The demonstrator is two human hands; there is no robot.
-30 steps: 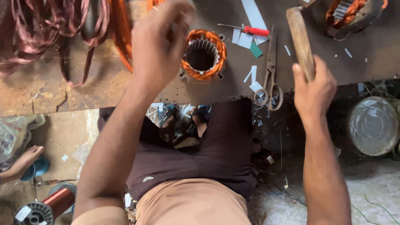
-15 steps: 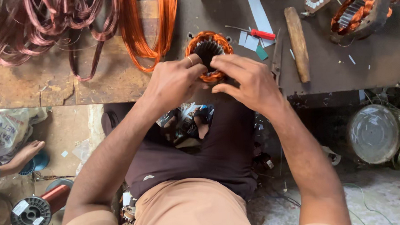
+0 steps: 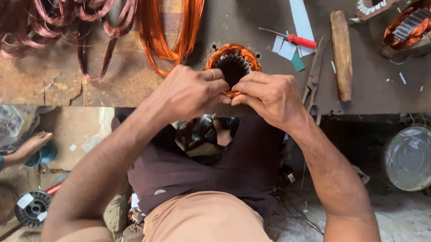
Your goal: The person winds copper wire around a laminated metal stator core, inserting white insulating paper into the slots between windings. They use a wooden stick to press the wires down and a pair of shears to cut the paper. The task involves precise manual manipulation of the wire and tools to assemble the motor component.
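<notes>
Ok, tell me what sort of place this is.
Most likely a motor rewinding workshop. Both hands, left hand and right hand, work at a stator wound with copper wire on a worn bench. Loose wire coils lie on it, with scissors and a screwdriver.

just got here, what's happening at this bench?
A person works with both bare hands on a small motor stator wound with orange copper wire, at the near edge of the workbench. The left hand and right hand meet at its near rim, fingers pinching the winding. Scissors, a wooden mallet handle and a red screwdriver lie to the right, untouched. Loose wire coils lie at the left.
</notes>
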